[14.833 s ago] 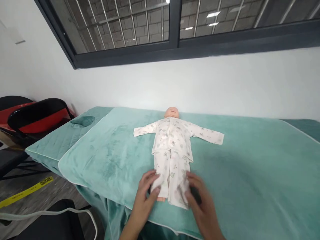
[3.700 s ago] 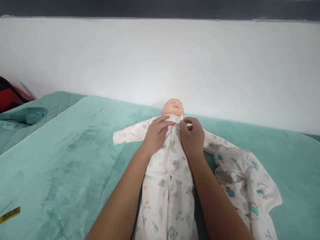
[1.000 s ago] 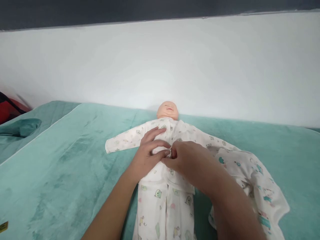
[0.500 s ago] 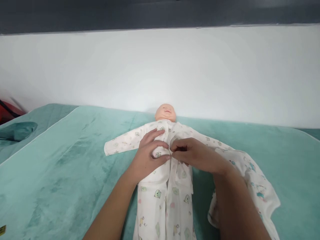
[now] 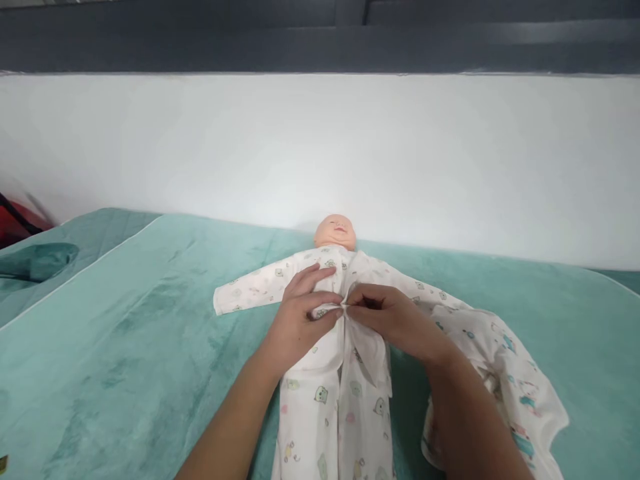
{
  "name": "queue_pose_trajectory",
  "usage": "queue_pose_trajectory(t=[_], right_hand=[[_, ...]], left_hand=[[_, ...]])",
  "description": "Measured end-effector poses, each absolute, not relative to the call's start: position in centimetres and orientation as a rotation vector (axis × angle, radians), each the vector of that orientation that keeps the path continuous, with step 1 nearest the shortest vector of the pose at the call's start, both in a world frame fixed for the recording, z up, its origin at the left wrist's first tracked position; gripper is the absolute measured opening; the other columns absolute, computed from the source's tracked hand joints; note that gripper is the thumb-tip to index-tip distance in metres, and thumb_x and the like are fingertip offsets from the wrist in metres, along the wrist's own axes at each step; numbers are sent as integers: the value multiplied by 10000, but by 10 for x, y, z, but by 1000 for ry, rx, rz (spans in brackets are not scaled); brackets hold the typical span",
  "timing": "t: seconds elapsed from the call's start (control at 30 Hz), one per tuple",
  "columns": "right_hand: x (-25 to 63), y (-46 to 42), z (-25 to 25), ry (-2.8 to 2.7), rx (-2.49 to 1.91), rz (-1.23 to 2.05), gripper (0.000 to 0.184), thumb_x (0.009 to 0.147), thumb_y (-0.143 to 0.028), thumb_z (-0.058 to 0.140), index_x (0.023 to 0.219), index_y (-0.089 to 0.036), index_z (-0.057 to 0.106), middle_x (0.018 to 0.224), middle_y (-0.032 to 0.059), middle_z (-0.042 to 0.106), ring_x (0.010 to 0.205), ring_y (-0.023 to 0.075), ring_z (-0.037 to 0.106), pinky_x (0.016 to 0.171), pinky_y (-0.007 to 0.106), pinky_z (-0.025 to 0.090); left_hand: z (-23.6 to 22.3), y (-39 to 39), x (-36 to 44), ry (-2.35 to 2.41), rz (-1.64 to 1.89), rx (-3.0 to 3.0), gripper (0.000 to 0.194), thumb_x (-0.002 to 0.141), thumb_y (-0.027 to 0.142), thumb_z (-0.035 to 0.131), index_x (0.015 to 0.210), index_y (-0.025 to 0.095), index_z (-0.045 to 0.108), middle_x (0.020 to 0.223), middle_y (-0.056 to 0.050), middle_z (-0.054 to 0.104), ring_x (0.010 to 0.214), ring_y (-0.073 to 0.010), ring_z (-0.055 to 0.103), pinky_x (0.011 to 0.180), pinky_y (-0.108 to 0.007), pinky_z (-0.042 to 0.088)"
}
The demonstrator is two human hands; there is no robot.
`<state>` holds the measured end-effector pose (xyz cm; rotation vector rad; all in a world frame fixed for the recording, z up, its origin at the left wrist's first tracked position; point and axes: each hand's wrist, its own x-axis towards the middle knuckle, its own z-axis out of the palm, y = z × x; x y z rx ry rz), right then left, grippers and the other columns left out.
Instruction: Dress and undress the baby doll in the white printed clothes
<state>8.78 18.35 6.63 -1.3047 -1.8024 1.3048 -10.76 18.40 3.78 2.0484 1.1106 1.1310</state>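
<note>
A baby doll (image 5: 336, 231) lies on its back, dressed in a long-sleeved white baby top (image 5: 260, 288) printed with small animals. The top's front edges meet along the chest. My left hand (image 5: 306, 317) rests on the chest, its thumb and forefinger pinching the fabric at the front edge. Directly opposite, my right hand (image 5: 387, 317) pinches the other edge of the front between thumb and forefinger. The fingertips of both hands nearly touch. Whether a snap sits between them is hidden. Patterned white trousers (image 5: 313, 427) cover the legs below.
A second white printed garment (image 5: 520, 387) lies crumpled beside my right forearm. Teal plush cover (image 5: 140, 353) spreads under everything. Behind the doll's head rises a white wall (image 5: 320, 147) with a dark band above. A red object (image 5: 20, 217) shows at the far left.
The view has tilted up slightly, so everything sits a little lower. My left thumb and forefinger have closed together on the top's edge, and the two hands have drawn closer.
</note>
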Motion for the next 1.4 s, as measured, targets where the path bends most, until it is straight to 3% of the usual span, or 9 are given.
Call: queue_pose_trajectory(t=[0.33, 0.57, 0.67, 0.73, 0.87, 1.03, 1.17, 1.33, 1.4], right_hand=[[81, 182, 68, -1760, -1436, 1273, 176, 850, -330, 531, 743, -191, 510, 599, -59, 411, 510, 73, 365, 454, 199, 267], [78, 181, 68, -1796, -1489, 1158, 130, 824, -292, 520, 741, -196, 547, 614, -59, 435, 529, 71, 360, 449, 189, 277], [75, 181, 70, -1794, -1480, 1151, 115, 814, -278, 521, 744, -196, 558, 617, -58, 438, 536, 71, 363, 449, 183, 284], [74, 181, 70, -1760, -1472, 1151, 117, 809, -273, 521, 725, -192, 531, 612, -59, 418, 527, 68, 352, 443, 179, 286], [71, 181, 69, -1612, -1478, 1156, 139, 784, -266, 532, 694, -192, 455, 606, -63, 375, 491, 66, 346, 418, 180, 308], [75, 185, 67, -1460, -1387, 1261, 177, 794, -278, 530, 694, -193, 412, 614, -62, 350, 506, 68, 338, 425, 183, 268], [78, 185, 68, -1519, -1331, 1278, 270, 822, -350, 562, 690, -192, 387, 611, -60, 341, 534, 73, 324, 463, 198, 240], [76, 188, 59, -1362, -1374, 1049, 344, 784, -415, 622, 670, -187, 392, 644, -44, 350, 610, 93, 330, 555, 223, 289], [74, 188, 51, -1124, -1457, 898, 345, 778, -439, 602, 668, -194, 386, 652, -37, 345, 631, 109, 343, 575, 233, 314]], left_hand=[[42, 182, -106, 1138, 1067, 2002, 109, 824, 161, 655, 887, 249, 671, 1426, -11, 516, 1418, -279, 318, 1164, -523, 279], [43, 182, -103, 1183, 1038, 1976, 119, 809, 126, 621, 841, 240, 621, 1427, -7, 499, 1405, -270, 330, 1124, -489, 335], [45, 181, -103, 1191, 1036, 1959, 129, 785, 108, 612, 814, 232, 592, 1421, -12, 497, 1400, -274, 332, 1011, -428, 440], [47, 180, -104, 1181, 1022, 1903, 117, 787, 114, 594, 785, 228, 570, 1430, -7, 481, 1398, -275, 331, 843, -341, 501], [49, 179, -106, 1148, 977, 1779, 112, 825, 172, 572, 731, 220, 538, 1466, 24, 432, 1375, -268, 363, 635, -249, 455], [46, 178, -104, 1230, 1046, 1760, 108, 805, 202, 620, 835, 240, 524, 1484, 8, 397, 1208, -249, 510, 647, -281, 455], [46, 177, -103, 1255, 1017, 1758, 114, 855, 268, 578, 788, 223, 498, 1488, -1, 391, 1029, -213, 587, 671, -307, 460], [47, 181, -111, 1190, 1186, 1606, 123, 836, 272, 568, 760, 208, 495, 1361, -42, 540, 1207, -244, 518, 833, -311, 464], [47, 186, -120, 1188, 1334, 1384, 164, 812, 293, 580, 738, 199, 468, 1208, -59, 623, 1137, -232, 559, 843, -299, 465]])
